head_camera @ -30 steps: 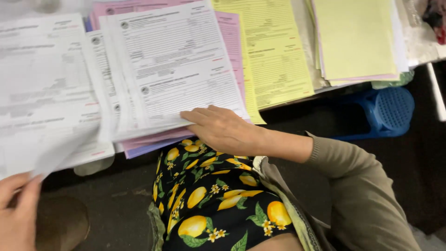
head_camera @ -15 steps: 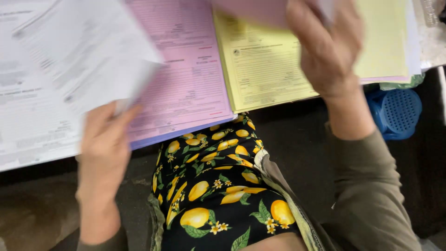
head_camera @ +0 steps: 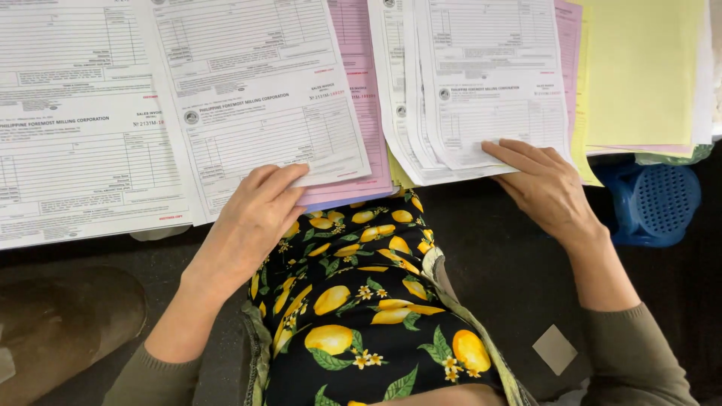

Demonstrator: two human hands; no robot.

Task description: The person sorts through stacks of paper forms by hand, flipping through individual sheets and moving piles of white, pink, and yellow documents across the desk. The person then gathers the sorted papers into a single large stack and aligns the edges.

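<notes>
Half a second ago both hands were up in the air with sheets mid-swing; now they are down, well apart. The left hand lies flat, fingers on the lower edge of a white form over pink sheets. The right hand presses a white stack, seemingly overhanging the counter, beside yellow sheets.

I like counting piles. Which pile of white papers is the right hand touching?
The right hand rests on the fanned stack of white forms, right of the pink sheets. The other white form lies under the left hand.
</notes>
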